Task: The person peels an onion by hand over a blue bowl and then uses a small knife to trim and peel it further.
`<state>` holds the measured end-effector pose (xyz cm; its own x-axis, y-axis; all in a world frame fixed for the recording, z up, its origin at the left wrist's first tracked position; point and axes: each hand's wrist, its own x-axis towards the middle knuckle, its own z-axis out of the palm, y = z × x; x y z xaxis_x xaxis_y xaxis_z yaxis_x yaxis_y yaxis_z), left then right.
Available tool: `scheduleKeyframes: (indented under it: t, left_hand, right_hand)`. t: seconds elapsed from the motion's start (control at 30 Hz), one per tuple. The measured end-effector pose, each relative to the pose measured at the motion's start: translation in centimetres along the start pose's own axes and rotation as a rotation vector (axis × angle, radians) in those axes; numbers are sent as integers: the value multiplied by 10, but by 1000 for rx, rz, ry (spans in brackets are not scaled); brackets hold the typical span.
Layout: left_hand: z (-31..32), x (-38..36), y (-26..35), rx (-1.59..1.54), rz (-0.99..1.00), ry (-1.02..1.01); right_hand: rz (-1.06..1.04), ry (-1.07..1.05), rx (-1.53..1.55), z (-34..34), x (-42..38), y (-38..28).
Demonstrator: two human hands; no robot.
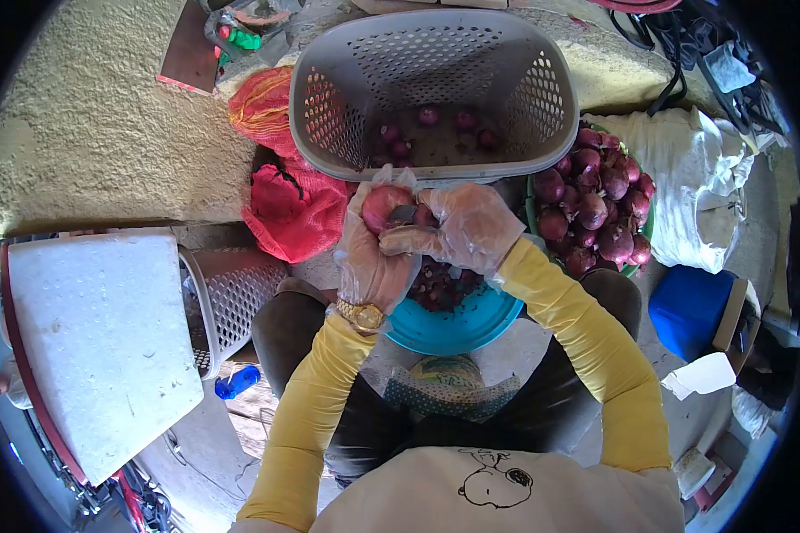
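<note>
The fingers (371,233) of the left hand (371,266), inside a clear plastic glove, are curled round a red onion (384,206) and hold it from below and behind. The right hand (460,229), gloved the same way, lies just beside it with its fingers closed on a small dark tool (404,214) whose end touches the onion; what the tool is cannot be told. A gold watch (363,314) sits on the left wrist, and both arms wear yellow sleeves.

The onion is held above a turquoise bowl (458,324) of dark peelings that rests between the person's knees. Just beyond the hands stands a grey perforated basket (542,98) with a few small onions on its bottom. To the right of it, a green bowl (645,238) is heaped with red onions. Left of the hands lie red mesh sacks (289,209), and further left a white foam slab (98,329) leans over a second grey basket (236,289).
</note>
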<state>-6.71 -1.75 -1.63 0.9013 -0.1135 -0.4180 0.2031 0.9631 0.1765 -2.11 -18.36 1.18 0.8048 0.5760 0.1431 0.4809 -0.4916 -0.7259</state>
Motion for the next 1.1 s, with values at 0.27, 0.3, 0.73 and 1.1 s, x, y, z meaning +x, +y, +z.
scheduleKeyframes:
  t: [0.27, 0.3, 0.73, 1.1]
  left_hand:
    - [-3, 7, 14, 309, -124, 9]
    - [-16, 11, 11, 309, -123, 8]
    - [2, 3, -1, 63, 95, -194]
    - [5, -2, 16, 319, 4, 44]
  right_hand:
    - [-112, -92, -112, -13, 3, 11]
    - [-146, -38, -155, -11, 2, 10]
    - [70, -36, -22, 16, -4, -3]
    - [3, -383, -24, -25, 11, 7]
